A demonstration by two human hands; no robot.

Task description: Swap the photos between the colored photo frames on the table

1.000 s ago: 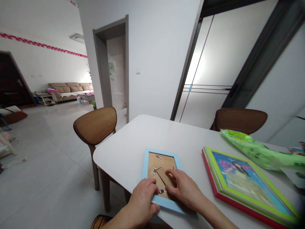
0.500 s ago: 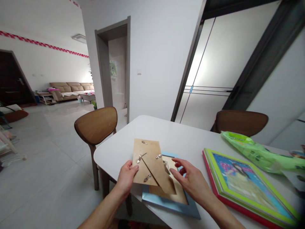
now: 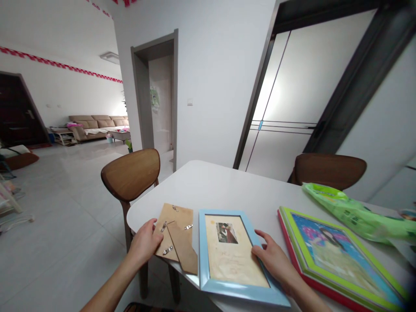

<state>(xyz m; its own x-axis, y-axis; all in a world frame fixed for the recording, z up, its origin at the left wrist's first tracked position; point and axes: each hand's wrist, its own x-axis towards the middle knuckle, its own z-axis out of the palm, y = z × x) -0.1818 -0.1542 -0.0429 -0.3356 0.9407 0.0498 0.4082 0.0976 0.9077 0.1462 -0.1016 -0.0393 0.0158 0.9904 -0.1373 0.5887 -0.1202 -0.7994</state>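
The light-blue picture frame [image 3: 204, 255] lies on the white surface [image 3: 227, 186], close to its near edge. Inside the rim shows a cream sheet [image 3: 235, 271] with faint writing and a small photo [image 3: 226, 233]. The right hand [image 3: 271, 258] has its thumb over the frame's right side, index finger apart from it; whether it grips, I cannot tell. Just left of the frame is the brown backing board [image 3: 182, 219], with metal clips and a stand leg, its left edge clamped in the left hand [image 3: 146, 242]. Farther right lies a green-rimmed picture [image 3: 334, 255] above a red layer [image 3: 297, 264], near a green plastic bag [image 3: 360, 212]. Wooden chairs [image 3: 133, 173] stand beyond.
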